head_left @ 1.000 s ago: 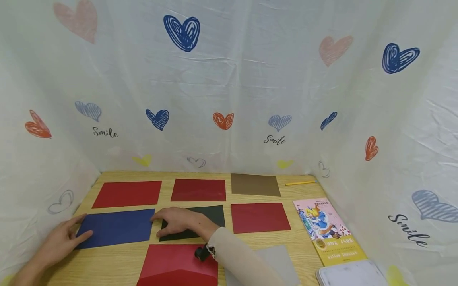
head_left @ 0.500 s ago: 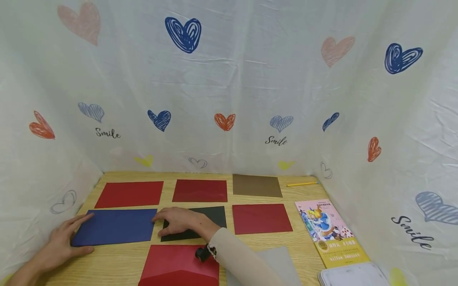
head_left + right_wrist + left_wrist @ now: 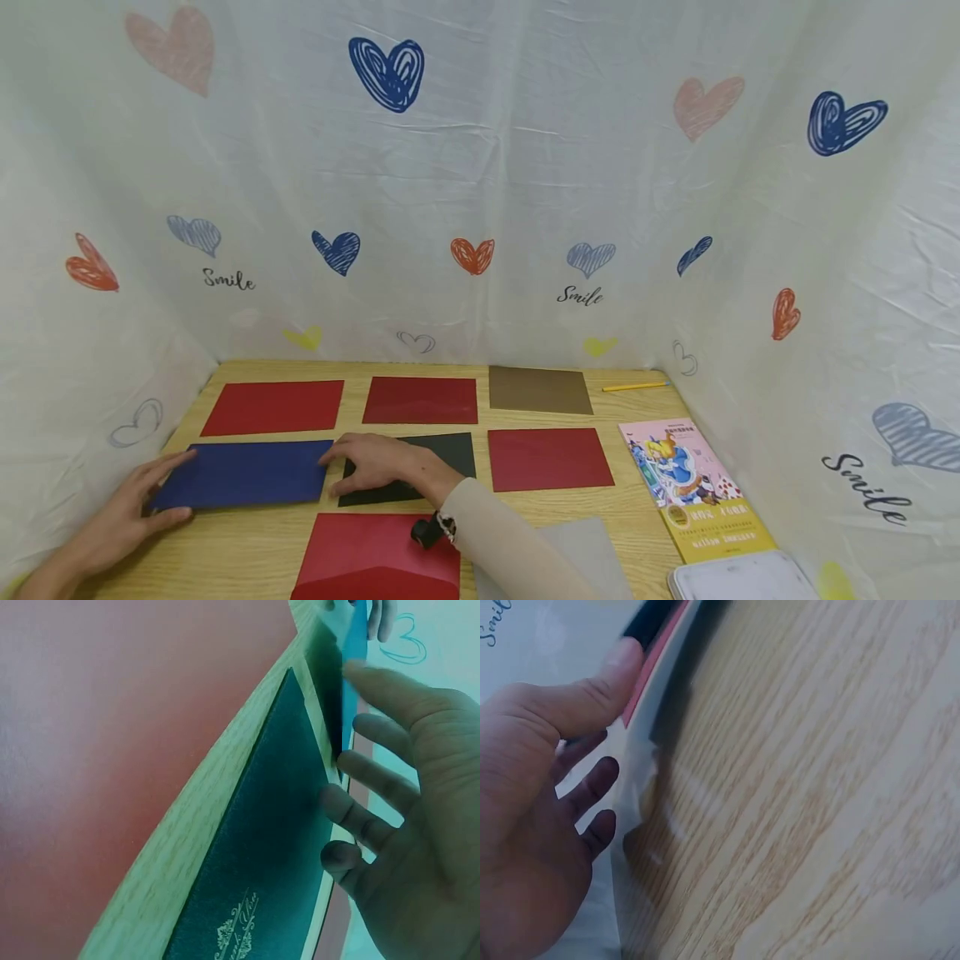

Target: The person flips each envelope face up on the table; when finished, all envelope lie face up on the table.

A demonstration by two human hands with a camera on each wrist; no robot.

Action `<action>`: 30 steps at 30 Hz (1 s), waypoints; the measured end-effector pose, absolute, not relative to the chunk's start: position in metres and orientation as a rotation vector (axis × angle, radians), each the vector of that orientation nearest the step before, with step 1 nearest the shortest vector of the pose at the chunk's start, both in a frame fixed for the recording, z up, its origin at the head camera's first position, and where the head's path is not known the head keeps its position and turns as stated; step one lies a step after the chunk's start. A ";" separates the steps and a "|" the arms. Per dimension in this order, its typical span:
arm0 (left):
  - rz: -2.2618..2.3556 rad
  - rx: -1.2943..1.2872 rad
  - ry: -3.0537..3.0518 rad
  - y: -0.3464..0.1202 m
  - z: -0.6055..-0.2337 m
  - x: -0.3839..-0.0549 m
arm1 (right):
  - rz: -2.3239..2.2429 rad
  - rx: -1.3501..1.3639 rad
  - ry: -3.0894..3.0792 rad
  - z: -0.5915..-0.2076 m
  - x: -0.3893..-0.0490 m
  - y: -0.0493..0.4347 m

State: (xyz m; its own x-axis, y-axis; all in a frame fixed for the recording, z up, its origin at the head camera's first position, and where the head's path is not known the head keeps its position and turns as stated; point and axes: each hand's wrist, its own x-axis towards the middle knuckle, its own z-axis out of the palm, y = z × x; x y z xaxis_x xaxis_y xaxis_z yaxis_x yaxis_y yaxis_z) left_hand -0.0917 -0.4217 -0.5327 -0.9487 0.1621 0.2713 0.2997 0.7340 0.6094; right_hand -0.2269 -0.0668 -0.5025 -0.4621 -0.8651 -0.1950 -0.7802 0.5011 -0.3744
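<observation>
Left hand (image 3: pixel 123 517): mine, at the left end of the blue envelope (image 3: pixel 243 473). Thumb lies on top of the edge and the fingers sit under it, so the hand grips that end. In the left wrist view the edge stands lifted off the worktop (image 3: pixel 247 546).

Blue envelope: front row, far left, near edge raised, far edge down on the wood.

Right hand (image 3: pixel 378 461): mine, fingers nearly straight, resting on the black envelope (image 3: pixel 442 454) and touching the right end of the blue one. It presses and grasps nothing.

Red envelope, nearest (image 3: pixel 375 557): flap side up, directly before me, under my right sleeve (image 3: pixel 502 546).

Back row: two red envelopes (image 3: pixel 273 407) (image 3: pixel 420 399), one brown (image 3: pixel 540 389). Middle row, right: one red (image 3: pixel 550 457). Grey sheet (image 3: pixel 588 550) at the front.

Right side: pencil (image 3: pixel 633 386), picture book (image 3: pixel 690 487), white case (image 3: pixel 738 579).

Risk, as I judge it: the blue envelope is held at the ends only. It could bow or crease in the middle, or slip from the thumb. If the right hand slid, it could drag the black envelope out of its row, and the sleeve could shift the red one beneath it.

Surface: light wood-grain worktop, smooth, likely slippery for paper.

Room: white cloth printed with hearts and "Smile", hung on three sides.
</observation>
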 end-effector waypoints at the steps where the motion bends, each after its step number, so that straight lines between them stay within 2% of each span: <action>1: -1.006 -0.349 -2.746 -0.422 -0.531 -0.092 | -0.336 -1.378 2.398 -0.502 -0.227 -0.066; 11: -1.083 -0.206 -2.793 -0.424 -0.520 -0.096 | -0.500 -1.354 2.485 -0.493 -0.224 -0.066; 23: -1.393 0.006 -2.533 -0.419 -0.515 -0.098 | -0.633 -1.438 2.557 -0.486 -0.220 -0.068; 30: -1.187 0.189 -2.571 -0.417 -0.508 -0.098 | -0.732 -1.498 2.657 -0.484 -0.219 -0.068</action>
State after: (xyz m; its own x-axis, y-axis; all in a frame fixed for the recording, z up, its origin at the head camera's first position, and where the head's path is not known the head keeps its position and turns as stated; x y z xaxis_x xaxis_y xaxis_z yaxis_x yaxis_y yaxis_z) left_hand -0.0975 -0.4168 -0.5083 -0.9456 -0.2431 0.2164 0.0071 0.6494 0.7604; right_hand -0.2194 -0.0678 -0.4836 -0.5436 -0.8103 0.2188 -0.8081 0.4348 -0.3974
